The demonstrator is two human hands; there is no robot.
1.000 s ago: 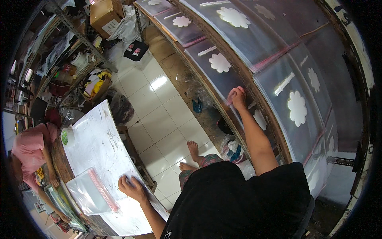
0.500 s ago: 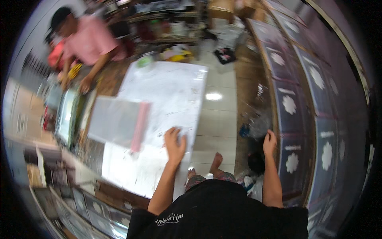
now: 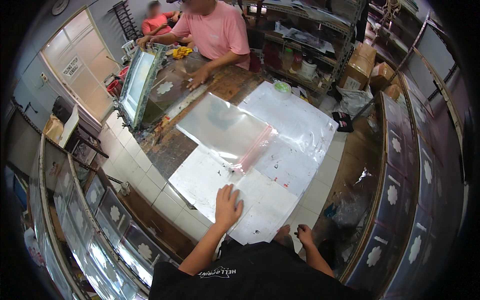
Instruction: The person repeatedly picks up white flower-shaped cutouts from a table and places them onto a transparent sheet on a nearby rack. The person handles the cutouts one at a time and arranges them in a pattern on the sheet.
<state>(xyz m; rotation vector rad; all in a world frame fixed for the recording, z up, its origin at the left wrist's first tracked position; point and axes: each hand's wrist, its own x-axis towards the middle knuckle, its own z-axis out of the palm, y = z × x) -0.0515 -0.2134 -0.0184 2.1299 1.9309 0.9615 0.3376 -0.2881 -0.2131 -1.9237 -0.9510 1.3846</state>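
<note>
My left hand (image 3: 228, 206) lies open, fingers spread, on the near part of the white sheet covering the table (image 3: 200, 172). Past its fingertips is a stack of clear plastic bags (image 3: 222, 125) with a pink strip along one edge. My right hand (image 3: 304, 234) hangs low beside my body, right of the table's near corner, fingers loosely bent and nothing visible in it. Across the table, a person in a pink shirt has one hand on a raised printing screen (image 3: 141, 90). That person's other hand rests near a clear sheet bearing a white flower print (image 3: 165, 88).
Drying racks with flower-printed clear sheets stand at the right (image 3: 392, 195) and lower left (image 3: 115, 214). A roll of tape (image 3: 282, 87) sits on the far white sheet. Beyond are metal shelves (image 3: 300, 40) and cardboard boxes (image 3: 358, 65). Another person sits at the back.
My view has swung left, showing more of the door and left racks. My right hand has dropped from beside the right rack towards my body. My left hand stays over the white sheet.
</note>
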